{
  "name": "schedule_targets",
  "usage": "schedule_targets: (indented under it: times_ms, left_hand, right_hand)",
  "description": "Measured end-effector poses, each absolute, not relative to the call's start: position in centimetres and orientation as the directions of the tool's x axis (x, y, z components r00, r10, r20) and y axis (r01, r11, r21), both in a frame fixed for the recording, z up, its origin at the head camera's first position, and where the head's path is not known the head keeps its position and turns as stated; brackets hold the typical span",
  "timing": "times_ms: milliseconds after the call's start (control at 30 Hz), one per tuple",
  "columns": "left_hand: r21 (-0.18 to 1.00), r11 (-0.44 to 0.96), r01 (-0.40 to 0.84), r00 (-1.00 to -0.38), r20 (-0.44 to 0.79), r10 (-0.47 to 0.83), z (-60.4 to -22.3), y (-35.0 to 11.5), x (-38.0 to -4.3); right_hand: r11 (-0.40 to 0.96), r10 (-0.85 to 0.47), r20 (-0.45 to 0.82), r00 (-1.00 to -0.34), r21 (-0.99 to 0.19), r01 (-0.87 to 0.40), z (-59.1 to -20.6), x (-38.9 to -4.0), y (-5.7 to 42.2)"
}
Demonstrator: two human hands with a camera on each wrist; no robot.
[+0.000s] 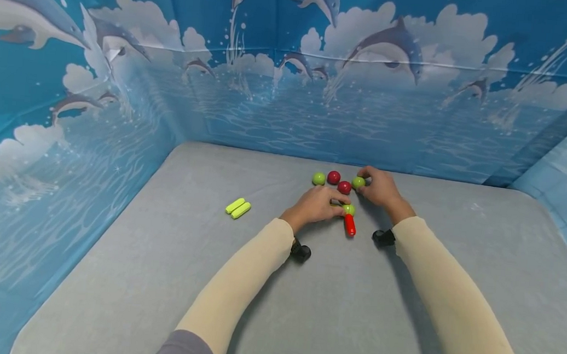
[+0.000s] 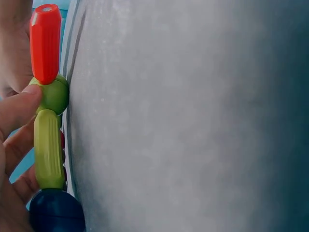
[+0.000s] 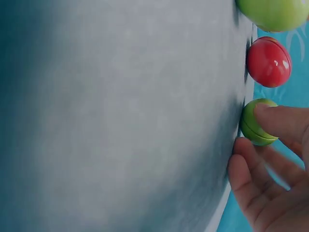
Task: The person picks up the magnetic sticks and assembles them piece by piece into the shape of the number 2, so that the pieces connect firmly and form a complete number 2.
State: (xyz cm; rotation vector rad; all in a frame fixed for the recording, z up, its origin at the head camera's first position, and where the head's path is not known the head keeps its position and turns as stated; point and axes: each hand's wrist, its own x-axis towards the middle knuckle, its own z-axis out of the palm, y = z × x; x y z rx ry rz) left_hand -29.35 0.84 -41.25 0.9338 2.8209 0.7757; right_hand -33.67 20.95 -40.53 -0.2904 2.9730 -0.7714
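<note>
The left hand (image 1: 315,205) pinches a joined green ball (image 2: 55,95), probably to steady the red rod (image 2: 46,46), yellow-green rod (image 2: 48,150) and dark blue ball (image 2: 56,211) lined up with it. The right hand (image 1: 381,190) grips a loose green ball (image 1: 357,183) near a red ball (image 1: 344,187), low over the grey table (image 1: 323,317), seemingly for control; whether it touches the table is unclear. The left wrist view crops the dark blue ball, which the head view hides, and the right fingertips are partly hidden
</note>
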Motion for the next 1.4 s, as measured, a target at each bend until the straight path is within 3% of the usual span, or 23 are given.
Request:
schedule_targets:
  times_ms: [500,800,1000,1400]
  left_hand:
    - [0.514,0.703,0.491,-0.84,0.065,0.539,-41.3,0.8,-29.5]
    - [0.509,0.709,0.488,-0.847,0.078,0.526,-41.3,0.5,-29.4]
    - [0.513,0.702,0.494,-0.837,0.064,0.543,-41.2,0.8,-29.3]
    - [0.491,0.721,0.49,-0.847,0.071,0.527,-41.3,1.0,-29.4]
  right_hand:
    - [0.825,-0.301,0.005,-0.954,-0.5,-0.263,-39.9,-32.2,23.7]
    - [0.817,-0.35,-0.022,-0.937,-0.496,-0.293,-39.6,-27.7,27.3]
    - [0.809,-0.425,0.028,-0.905,-0.436,-0.393,-38.9,-23.8,29.0]
    - [0.773,-0.462,0.077,-0.884,-0.454,-0.443,-38.6,-18.1,25.9]
